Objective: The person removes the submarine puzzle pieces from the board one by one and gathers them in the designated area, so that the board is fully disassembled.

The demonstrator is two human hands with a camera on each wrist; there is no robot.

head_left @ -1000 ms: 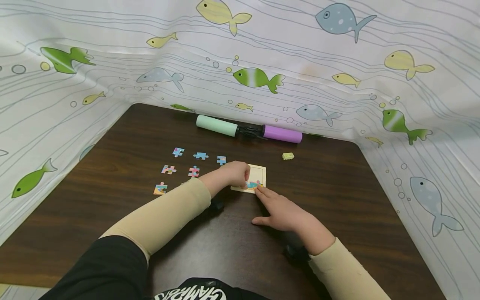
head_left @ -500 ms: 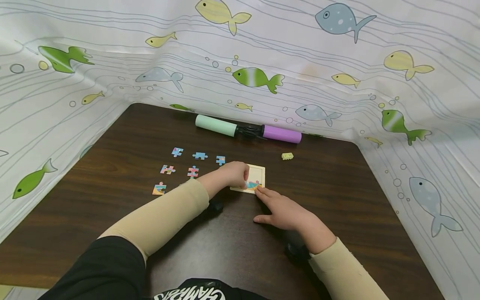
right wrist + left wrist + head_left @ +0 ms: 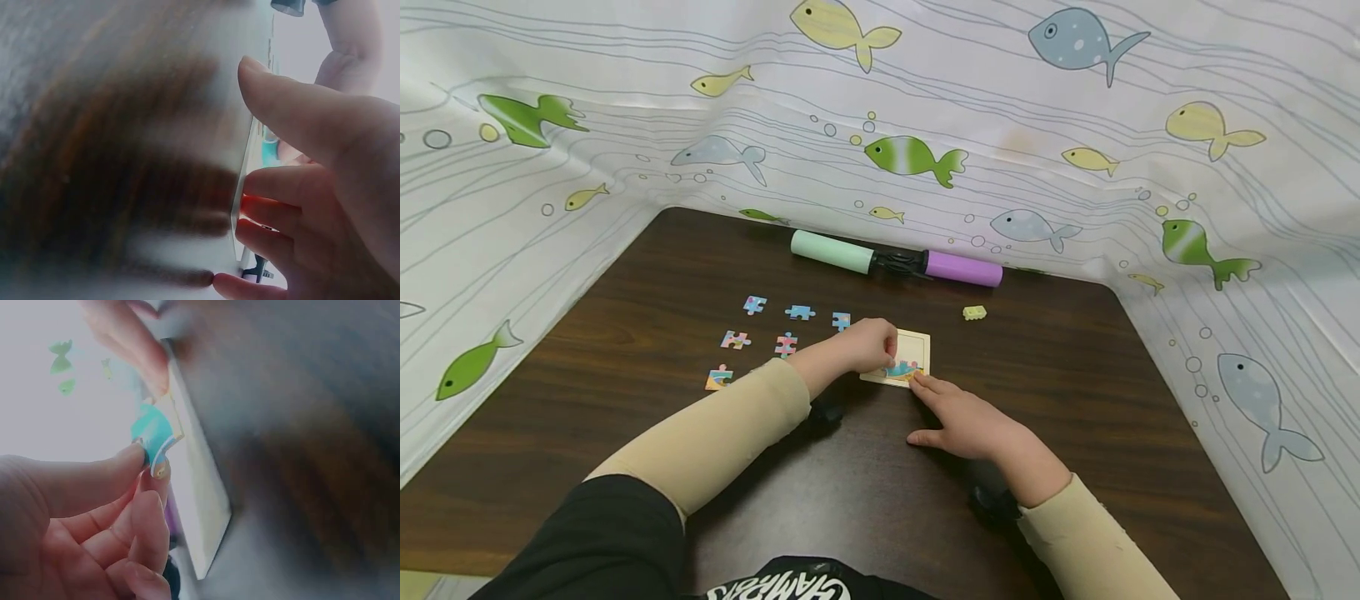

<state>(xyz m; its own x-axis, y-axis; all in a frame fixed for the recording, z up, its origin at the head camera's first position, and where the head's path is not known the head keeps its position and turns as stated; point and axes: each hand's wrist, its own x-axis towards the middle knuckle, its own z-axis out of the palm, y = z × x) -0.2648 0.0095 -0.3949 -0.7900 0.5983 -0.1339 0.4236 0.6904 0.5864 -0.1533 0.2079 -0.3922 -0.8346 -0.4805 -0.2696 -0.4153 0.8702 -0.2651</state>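
Note:
In the head view my left hand (image 3: 871, 344) is over the left side of a small square wooden puzzle tray (image 3: 913, 345). Between thumb and forefinger it pinches a teal-blue puzzle piece (image 3: 152, 430), which the left wrist view shows tilted at the tray's surface. Some joined blue and orange picture (image 3: 906, 368) lies along the tray's near edge, partly hidden by both hands. My right hand (image 3: 966, 423) is spread, its fingertips touching the tray's near right corner and its thumb held apart. In the right wrist view those fingers lie along the tray's edge.
Several loose puzzle pieces (image 3: 786, 344) lie in rows on the dark wooden table (image 3: 1060, 367), left of the tray. A pale yellow toy brick (image 3: 974, 312) sits behind it to the right. A mint cylinder (image 3: 832, 251) and a purple cylinder (image 3: 963, 269) lie at the back.
My left hand has shifted slightly up and back, showing more of the blue picture at the tray's near side. The right hand stays nearly still at the corner.

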